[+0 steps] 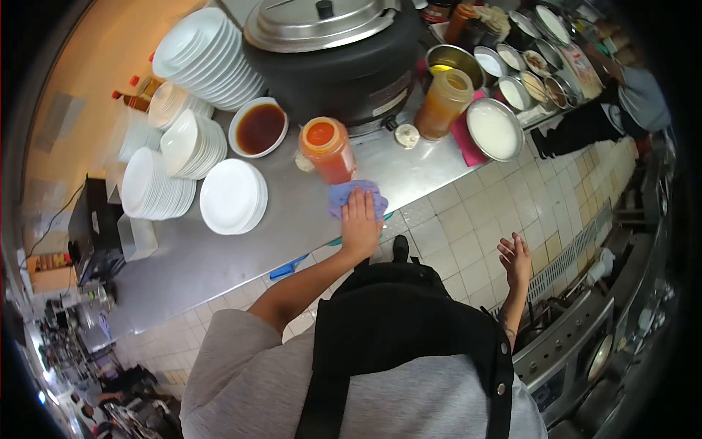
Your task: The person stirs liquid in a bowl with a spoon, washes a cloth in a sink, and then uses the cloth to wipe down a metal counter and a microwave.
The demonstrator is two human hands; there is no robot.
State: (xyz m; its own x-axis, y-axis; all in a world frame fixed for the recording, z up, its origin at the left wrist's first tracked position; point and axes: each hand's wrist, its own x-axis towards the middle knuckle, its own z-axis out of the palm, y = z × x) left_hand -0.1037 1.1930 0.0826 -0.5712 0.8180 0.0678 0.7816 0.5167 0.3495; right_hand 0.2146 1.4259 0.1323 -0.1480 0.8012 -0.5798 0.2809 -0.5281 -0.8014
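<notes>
My left hand (360, 223) is on a bunched purple cloth (338, 196), pressing it to the steel counter (292, 214) near the front edge. Its fingers lie close together over the cloth. Just beyond the cloth stands an open squeeze bottle of orange-red sauce (338, 162), without its cap. My right hand (516, 256) hangs in the air over the floor at the right, its fingers apart, with nothing in it. A small white lid or cap (406, 136) lies between the red sauce and a bottle of brown-amber sauce (436, 110).
Stacked white plates (232, 197) and bowls (208, 62) stand at the left by a bowl of dark sauce (259, 127). Behind is a black soup warmer (329, 77). A bowl of white sauce (495, 130) sits at the counter edge. A co-worker (636, 99) stands far right, beyond the stove (567, 358).
</notes>
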